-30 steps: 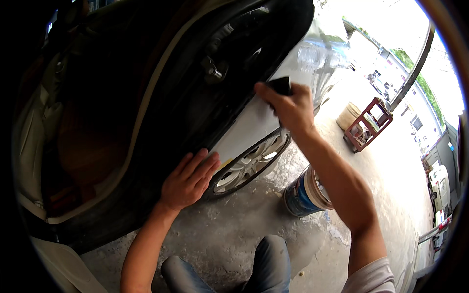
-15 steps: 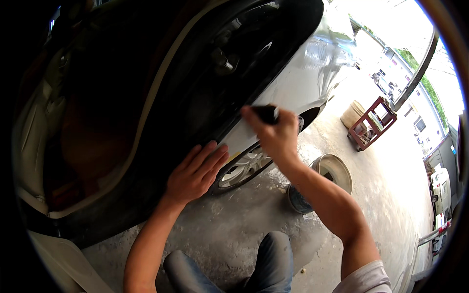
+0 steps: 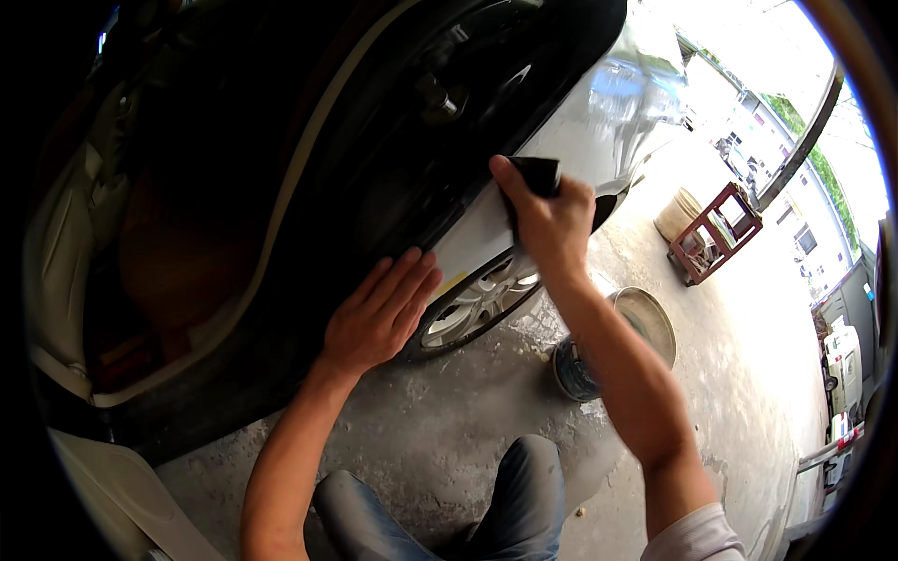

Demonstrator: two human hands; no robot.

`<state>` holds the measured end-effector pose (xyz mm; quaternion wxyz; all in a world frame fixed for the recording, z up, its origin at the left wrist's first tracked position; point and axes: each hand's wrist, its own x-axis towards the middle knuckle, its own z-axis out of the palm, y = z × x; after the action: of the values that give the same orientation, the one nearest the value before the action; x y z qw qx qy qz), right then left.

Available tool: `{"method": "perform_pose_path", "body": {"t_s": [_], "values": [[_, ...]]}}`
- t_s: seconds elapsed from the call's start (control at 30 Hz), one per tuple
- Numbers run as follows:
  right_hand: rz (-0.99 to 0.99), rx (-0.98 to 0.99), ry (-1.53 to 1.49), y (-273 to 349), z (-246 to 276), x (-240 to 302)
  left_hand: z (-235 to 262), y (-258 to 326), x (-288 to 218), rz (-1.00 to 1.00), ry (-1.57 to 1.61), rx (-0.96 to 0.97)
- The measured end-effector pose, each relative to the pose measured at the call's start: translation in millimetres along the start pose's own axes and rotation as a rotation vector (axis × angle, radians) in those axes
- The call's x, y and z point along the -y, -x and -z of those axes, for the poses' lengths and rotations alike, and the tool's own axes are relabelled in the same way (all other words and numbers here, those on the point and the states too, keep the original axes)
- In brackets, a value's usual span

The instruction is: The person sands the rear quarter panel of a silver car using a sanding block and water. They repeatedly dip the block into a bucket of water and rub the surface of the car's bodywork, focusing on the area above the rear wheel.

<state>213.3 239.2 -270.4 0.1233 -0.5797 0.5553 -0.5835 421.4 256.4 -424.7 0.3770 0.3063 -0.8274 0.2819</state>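
Note:
My right hand (image 3: 557, 222) grips a black sanding block (image 3: 539, 172) against the silver-white panel (image 3: 479, 229) above the wheel arch, with the thumb along its near side. To its left, my left hand (image 3: 379, 313) lies flat, fingers stretched, at the black edge of the door opening and the end of the panel. A small yellowish patch (image 3: 453, 284) shows on the panel beside the left fingertips. Beneath the arch sits a wheel (image 3: 482, 304) with a pale spoked rim. The underside of the block is hidden.
A bucket (image 3: 660, 323) stands on the concrete floor (image 3: 449, 402) beside my right forearm. Farther right are a dark red wheeled cart (image 3: 739, 245) and a beige tub (image 3: 675, 213). On the left, the car's dark interior lies behind a pale door seal (image 3: 297, 178).
My right hand has moved up and slightly right along the panel with the sanding block. My left hand stays at nearly the same place; the view has shifted slightly.

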Motion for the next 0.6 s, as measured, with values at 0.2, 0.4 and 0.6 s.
{"method": "perform_pose_path", "body": {"t_s": [0.2, 0.4, 0.6], "values": [[-0.059, 0.149, 0.11, -8.8, 8.5, 13.3, 4.8, 5.5, 0.8, 0.023, -0.07, 0.065], [0.072, -0.099, -0.055, 21.2, -15.1, -10.1, 1.1, 2.3, -5.6, 0.042, -0.045, 0.022], [-0.124, 0.171, 0.082, 36.3, -13.8, 5.1, -7.2, 75.3, -14.6, 0.136, -0.042, 0.075]]}}
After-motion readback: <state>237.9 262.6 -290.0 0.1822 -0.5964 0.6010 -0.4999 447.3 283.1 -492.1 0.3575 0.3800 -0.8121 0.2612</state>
